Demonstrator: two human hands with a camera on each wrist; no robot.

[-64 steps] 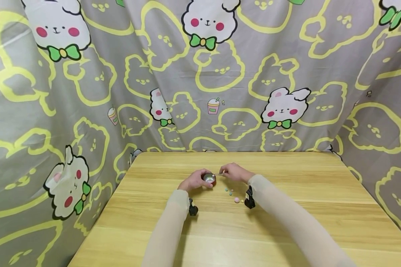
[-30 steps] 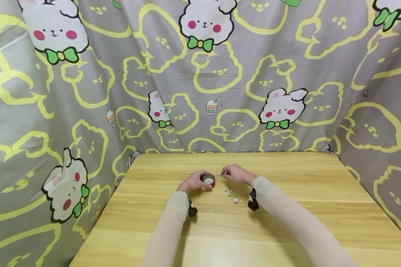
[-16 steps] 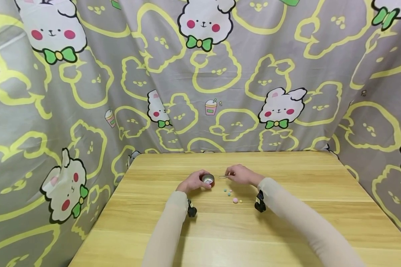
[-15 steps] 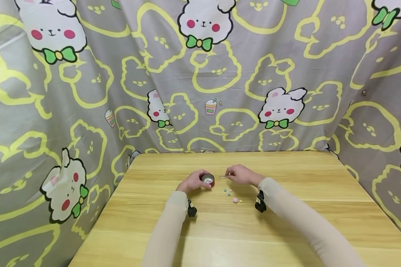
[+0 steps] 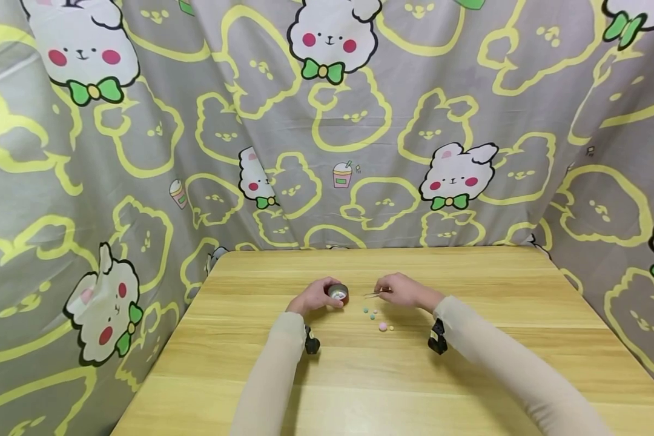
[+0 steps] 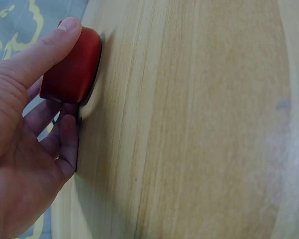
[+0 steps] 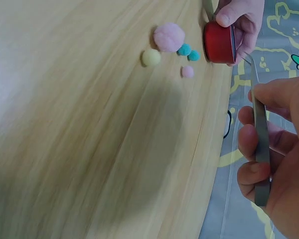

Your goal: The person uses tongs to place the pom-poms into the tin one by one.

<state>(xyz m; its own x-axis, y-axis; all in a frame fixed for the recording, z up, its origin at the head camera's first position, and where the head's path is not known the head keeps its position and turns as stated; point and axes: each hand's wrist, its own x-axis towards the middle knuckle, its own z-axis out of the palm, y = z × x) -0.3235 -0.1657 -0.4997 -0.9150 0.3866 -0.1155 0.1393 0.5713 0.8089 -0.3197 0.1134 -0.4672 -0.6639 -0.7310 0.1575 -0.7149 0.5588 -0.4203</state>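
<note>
My left hand (image 5: 317, 295) grips a small round red tin (image 6: 72, 67) with its thumb on one side and fingers on the other. The tin stands on the table, its metallic open top (image 5: 338, 293) facing up; light specks inside are too small to tell. To the right of the tin, my right hand (image 7: 289, 144) holds metal tweezers (image 7: 261, 139) between thumb and fingers. Their tips point toward the tin, apart from it, with no ball visible at them. Nearer me lie a large pink pom-pom (image 7: 169, 37), a yellow pom-pom (image 7: 151, 57), two teal pom-poms (image 7: 184, 49) and a small pink pom-pom (image 7: 187, 71).
The wooden table (image 5: 327, 387) extends around both hands. A grey patterned curtain (image 5: 381, 139) hangs behind the table and along both sides. A black wrist camera (image 5: 438, 336) sits on the right wrist, another camera (image 5: 312, 341) on the left.
The tweezers started at the tin's rim, with a small pale ball seen near their tips. My right hand has since drawn them right and toward me. The left hand stays on the tin.
</note>
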